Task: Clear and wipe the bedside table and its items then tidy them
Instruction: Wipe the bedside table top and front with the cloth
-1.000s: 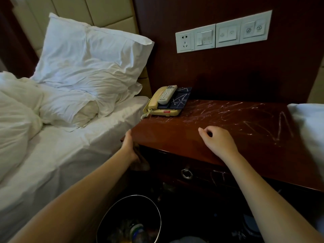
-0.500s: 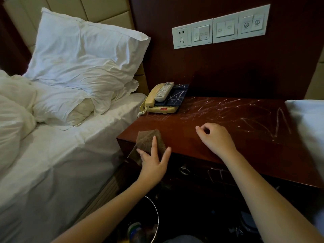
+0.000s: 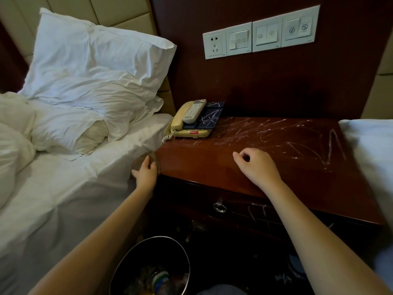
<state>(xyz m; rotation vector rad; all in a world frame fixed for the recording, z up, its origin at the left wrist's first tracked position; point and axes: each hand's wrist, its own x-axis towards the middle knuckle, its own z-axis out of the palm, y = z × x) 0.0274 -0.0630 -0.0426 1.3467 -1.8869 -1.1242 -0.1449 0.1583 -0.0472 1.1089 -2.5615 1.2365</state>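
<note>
The dark red bedside table (image 3: pixel 276 184) has white scratch-like marks across its back and right part. At its back left stands a cream telephone (image 3: pixel 187 133) with a white remote (image 3: pixel 194 110) and a dark blue card (image 3: pixel 210 117) lying on it. My left hand (image 3: pixel 145 174) is at the table's front left corner, fingers straight, pressing a brown cloth (image 3: pixel 150 156) against the table's left edge; the cloth is blurred and mostly hidden. On the table top near the front edge rests my right hand (image 3: pixel 257 167), fingers curled and holding nothing.
A bed with a white pillow (image 3: pixel 91 67) and rumpled sheets lies close on the left. Another white bed edge (image 3: pixel 370 145) borders the table on the right. A round metal bin (image 3: pixel 127 265) with a bottle (image 3: pixel 160 278) stands below. The drawer has a metal handle (image 3: pixel 220 207).
My left hand came up from below the table's corner, laid the cloth on the front left corner, then slid it left to the side edge. My right hand stayed in place.
</note>
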